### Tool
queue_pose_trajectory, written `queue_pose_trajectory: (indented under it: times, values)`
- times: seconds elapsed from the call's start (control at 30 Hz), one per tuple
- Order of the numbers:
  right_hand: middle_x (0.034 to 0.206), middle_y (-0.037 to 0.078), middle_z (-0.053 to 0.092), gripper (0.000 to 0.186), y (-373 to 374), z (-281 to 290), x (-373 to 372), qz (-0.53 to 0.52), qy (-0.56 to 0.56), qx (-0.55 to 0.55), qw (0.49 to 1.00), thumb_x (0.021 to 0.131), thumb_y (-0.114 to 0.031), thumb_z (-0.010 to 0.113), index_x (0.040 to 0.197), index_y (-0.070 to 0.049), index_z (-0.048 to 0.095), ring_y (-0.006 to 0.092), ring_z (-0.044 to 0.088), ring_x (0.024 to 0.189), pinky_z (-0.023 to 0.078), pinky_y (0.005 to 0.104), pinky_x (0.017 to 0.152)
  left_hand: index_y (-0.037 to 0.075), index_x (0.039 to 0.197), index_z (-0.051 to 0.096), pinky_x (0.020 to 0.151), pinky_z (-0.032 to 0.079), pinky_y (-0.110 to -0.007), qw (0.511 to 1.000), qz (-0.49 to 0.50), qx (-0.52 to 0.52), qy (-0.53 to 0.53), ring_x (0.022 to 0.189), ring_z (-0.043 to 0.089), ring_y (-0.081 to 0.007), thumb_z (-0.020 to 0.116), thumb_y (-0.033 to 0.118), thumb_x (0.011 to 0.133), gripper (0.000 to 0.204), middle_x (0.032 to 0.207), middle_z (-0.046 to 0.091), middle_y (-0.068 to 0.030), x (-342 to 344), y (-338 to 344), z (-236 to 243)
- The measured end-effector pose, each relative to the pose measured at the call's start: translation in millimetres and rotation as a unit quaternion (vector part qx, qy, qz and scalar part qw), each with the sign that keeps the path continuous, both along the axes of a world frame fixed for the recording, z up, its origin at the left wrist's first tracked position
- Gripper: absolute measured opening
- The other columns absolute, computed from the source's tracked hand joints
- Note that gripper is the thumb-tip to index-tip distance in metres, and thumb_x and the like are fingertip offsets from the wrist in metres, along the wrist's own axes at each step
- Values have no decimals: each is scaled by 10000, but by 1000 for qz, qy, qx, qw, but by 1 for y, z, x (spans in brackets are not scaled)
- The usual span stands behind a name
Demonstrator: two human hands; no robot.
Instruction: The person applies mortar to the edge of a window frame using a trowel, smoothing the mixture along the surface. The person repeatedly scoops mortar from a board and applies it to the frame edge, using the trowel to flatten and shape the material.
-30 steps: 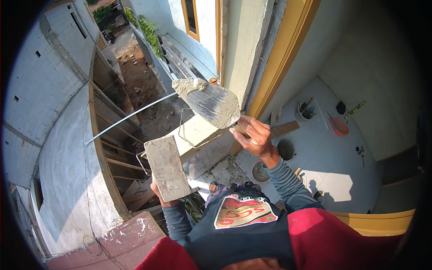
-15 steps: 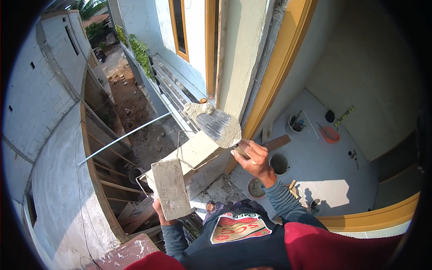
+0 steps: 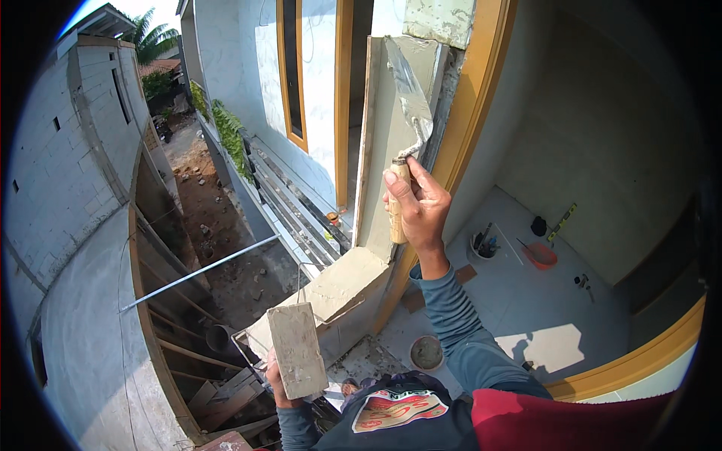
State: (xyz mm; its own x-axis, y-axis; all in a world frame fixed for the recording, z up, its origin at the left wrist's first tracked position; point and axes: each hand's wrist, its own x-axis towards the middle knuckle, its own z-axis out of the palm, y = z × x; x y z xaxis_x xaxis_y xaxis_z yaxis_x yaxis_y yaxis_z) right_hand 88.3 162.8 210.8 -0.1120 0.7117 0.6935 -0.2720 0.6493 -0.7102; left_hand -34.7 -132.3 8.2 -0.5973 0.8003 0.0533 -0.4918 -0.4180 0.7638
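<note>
Right hand (image 3: 420,207) was wrapped round the trowel (image 3: 410,94) handle, thumb along it, probably to steer the blade, which lay up along the plastered strip (image 3: 378,169); contact unclear. Left hand (image 3: 277,376) was behind the board (image 3: 297,349), likely bearing it from below; couldn't tell how its fingers closed. Orange frame (image 3: 475,98) ran beside the strip, probably limiting blade swing. Ledge (image 3: 346,279) and bent rod (image 3: 300,276) sat between board and strip. Mortar bucket (image 3: 427,353) stood on the floor, below.

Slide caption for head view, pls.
Right hand holding a wooden-handled trowel at a pale plastered strip, left hand holding a mortar-smeared rectangular board.
</note>
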Motion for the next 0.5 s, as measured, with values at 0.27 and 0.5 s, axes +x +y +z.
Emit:
queue_pose_trajectory:
  times: [0.27,0.5]
  values:
    - [865,71,670,298,21,35,-33,92,78,-17,993,974,-195,636,1129,58,657,89,600,586,517,241,500,-49,1269,535,744,607,-385,997,24,-1,-77,853,717,-266,453,241,877,495,1086,684,-180,2,-7,-3]
    - [823,52,655,254,9,27,-18,97,116,-52,987,978,-185,635,1068,51,661,79,594,575,503,242,481,17,1355,483,794,605,-411,998,11,33,-44,941,706,-277,429,335,932,532,1174,657,-165,1,-12,-2]
